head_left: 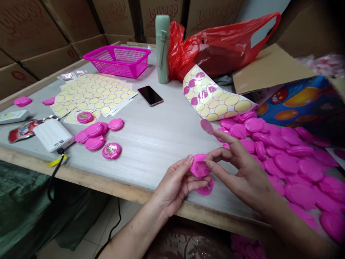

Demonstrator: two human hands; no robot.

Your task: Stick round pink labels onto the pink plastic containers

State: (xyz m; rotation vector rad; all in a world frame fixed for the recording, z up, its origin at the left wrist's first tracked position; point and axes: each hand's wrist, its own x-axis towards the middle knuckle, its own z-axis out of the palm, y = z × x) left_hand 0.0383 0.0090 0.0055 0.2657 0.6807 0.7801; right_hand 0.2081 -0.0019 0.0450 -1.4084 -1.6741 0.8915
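My left hand [178,183] grips a pink round plastic case [198,160] near the table's front edge, thumb on top and fingers beneath. My right hand [237,162] is at the case, thumb and middle finger pinching what looks like a thin round sticker against its face. On my right index fingertip, held out, hangs a second round sticker [207,126], seen from its dull back. Just below the left fingers is another pink round piece [205,189], partly hidden. Beyond my right hand lies a curled sticker sheet [215,97] with some spots bared.
Many pink cases [285,151] are heaped at right beside an open carton [280,68]. At left are stickered cases [111,150], sticker sheets [91,93], a white power bank [53,135] and a phone [150,95]. Behind stand a pink basket [115,61], a green flask [162,50] and a red bag [221,46].
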